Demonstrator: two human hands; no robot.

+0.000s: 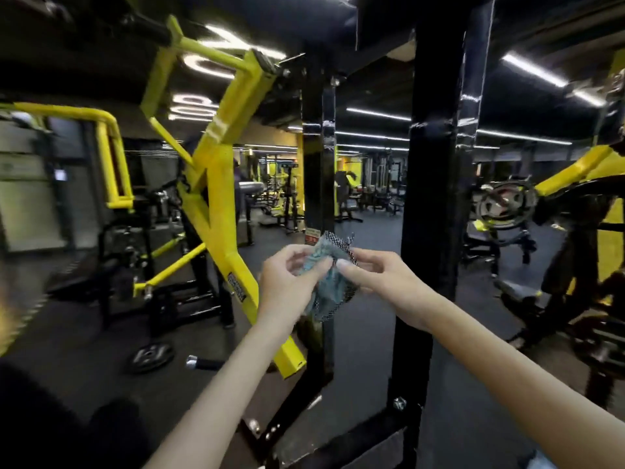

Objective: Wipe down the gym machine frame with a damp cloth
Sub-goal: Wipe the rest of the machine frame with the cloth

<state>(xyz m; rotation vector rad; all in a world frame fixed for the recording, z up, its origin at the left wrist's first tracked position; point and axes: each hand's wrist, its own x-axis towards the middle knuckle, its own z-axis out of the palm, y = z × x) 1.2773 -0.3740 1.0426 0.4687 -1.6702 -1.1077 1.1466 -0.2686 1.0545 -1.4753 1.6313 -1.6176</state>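
Gym machine frame point(436, 198) of glossy black square steel tube dominates, its two uprights running from twelve o'clock down to six, dead ahead. It looks rigid and fixed, so it should take firm pressure. From ten o'clock down toward the centre slants a yellow painted steel lever arm point(216, 184). At seven o'clock a round black weight plate point(150, 357) lies on the dark floor.

Now to the centre: a crumpled blue-grey cloth with a black-and-white checked mesh side point(333, 282) is held up in front of the thinner upright; I can't tell whether it touches. The left hand point(287, 282) pinches its left edge between thumb and curled fingers, and the right hand point(382, 279) pinches the right edge, thumb against forefinger. It looks soft, light and limp, probably best bunched into a pad before meeting steel.

Smallest now: a red-and-white sticker point(311, 236) sits on that upright just above the cloth, and a black-and-white label point(236, 286) on the yellow arm. Both are too blurred to read.
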